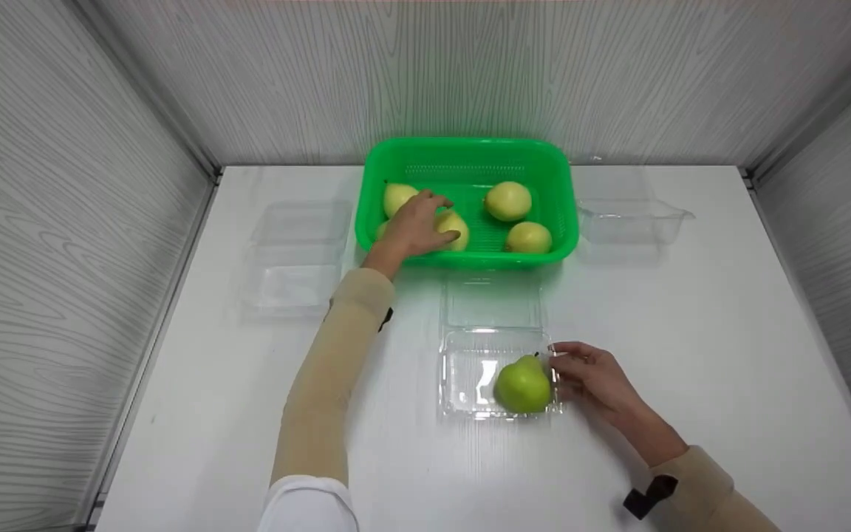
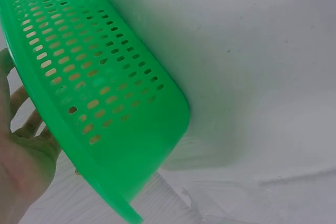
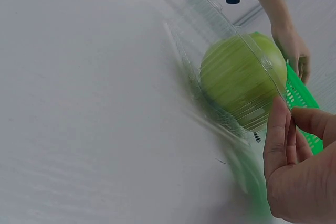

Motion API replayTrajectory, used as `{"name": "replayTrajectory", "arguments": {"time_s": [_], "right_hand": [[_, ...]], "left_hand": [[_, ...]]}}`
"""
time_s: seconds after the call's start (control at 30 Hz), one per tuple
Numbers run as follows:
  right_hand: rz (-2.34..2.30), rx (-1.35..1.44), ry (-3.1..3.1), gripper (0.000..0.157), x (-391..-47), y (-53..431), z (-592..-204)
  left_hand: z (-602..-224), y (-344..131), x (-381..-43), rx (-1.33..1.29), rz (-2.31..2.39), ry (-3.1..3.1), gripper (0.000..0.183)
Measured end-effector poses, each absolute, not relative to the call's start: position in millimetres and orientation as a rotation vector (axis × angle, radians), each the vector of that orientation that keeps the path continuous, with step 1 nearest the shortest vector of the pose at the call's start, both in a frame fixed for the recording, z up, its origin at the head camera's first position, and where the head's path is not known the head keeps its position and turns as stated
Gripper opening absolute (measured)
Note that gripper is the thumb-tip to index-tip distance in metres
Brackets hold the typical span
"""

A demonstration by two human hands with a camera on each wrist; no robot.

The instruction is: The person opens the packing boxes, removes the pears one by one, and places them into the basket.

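Observation:
My left hand (image 1: 418,225) is over the left side of a green basket (image 1: 470,258), fingers spread above a yellow-green pear (image 1: 456,230). In the left wrist view the basket wall hides what lies under that hand (image 2: 26,166). My right hand (image 1: 595,377) pinches the right rim of an open clear plastic clamshell box (image 1: 462,384) between thumb and fingers, seen closely in the right wrist view (image 3: 299,166). Inside the box, toward its right side, sits one green pear (image 1: 523,386), its stem pointing up and right.
More yellow pears (image 1: 508,201) lie in the basket, on its left and right sides. A clear open box (image 1: 296,284) stands on the left of the white table (image 1: 691,332), and another clear box (image 1: 632,222) right of the basket. Grey wood-grain panels (image 1: 285,74) surround the table.

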State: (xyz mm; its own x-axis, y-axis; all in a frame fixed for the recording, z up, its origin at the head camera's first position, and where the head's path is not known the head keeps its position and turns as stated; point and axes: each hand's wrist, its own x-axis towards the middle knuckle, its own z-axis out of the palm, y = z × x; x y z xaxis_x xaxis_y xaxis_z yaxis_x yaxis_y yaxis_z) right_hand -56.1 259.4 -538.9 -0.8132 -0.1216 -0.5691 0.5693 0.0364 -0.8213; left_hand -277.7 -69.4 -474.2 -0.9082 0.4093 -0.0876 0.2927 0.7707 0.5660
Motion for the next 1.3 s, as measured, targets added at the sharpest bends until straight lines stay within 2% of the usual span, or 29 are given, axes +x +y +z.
{"name": "replayTrajectory", "arguments": {"time_s": [0.2, 0.5, 0.73, 0.97, 1.3], "right_hand": [[-1.839, 0.456, 1.812, 0.037, -55.7, 259.5, -539.9], [-1.810, 0.460, 1.835, 0.045, -54.8, 260.0, -540.1], [-1.821, 0.467, 1.836, 0.038, -55.5, 259.7, -541.4], [-1.829, 0.455, 1.818, 0.040, -55.1, 260.2, -541.2], [-1.849, 0.460, 1.805, 0.043, -55.7, 259.7, -542.3]], "left_hand": [[-461.5, -67.1, -271.0, 0.638, 0.838, 2.764, 0.060], [-445.2, -55.6, -253.2, 0.832, 0.776, 2.760, 0.059], [-437.8, -40.0, -230.0, 1.019, 0.768, 2.721, 0.062], [-441.8, -27.9, -204.5, 1.223, 0.895, 2.613, 0.064], [-461.0, -17.9, -162.3, 1.303, 0.890, 2.481, 0.068]]}}
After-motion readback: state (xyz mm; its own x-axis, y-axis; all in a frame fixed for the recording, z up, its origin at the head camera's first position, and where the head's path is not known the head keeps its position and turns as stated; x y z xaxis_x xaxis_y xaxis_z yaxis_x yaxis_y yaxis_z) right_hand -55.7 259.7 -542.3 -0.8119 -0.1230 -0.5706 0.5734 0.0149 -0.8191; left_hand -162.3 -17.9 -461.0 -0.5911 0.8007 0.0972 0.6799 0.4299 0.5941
